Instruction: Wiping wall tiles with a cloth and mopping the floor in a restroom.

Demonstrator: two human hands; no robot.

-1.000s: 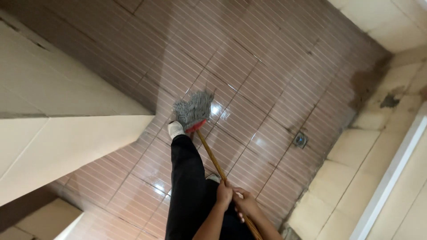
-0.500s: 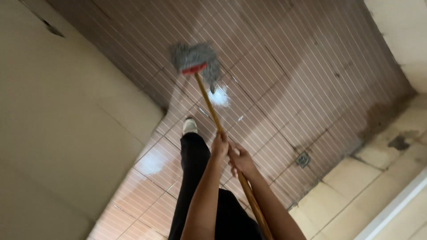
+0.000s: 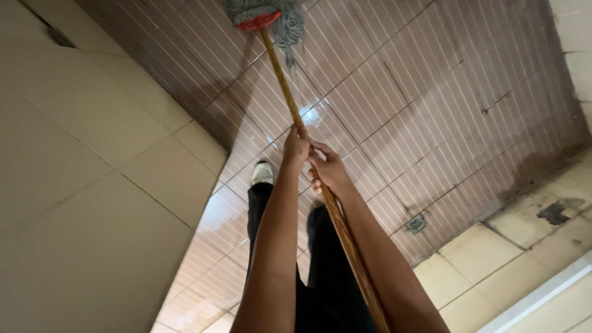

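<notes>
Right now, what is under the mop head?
Under the grey mop head lies the brown ribbed floor tile, shiny with wet glare nearer both hands. The tile directly beneath the strands is covered, so its state cannot be seen.

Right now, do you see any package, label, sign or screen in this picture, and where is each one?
None of these is in view.
Both hands, the left hand and the right hand, grip the wooden mop handle.
The grey string mop head with a red collar sits at the top edge, on the brown tiled floor.
A small square floor drain lies near the cream wall tiles.
</notes>
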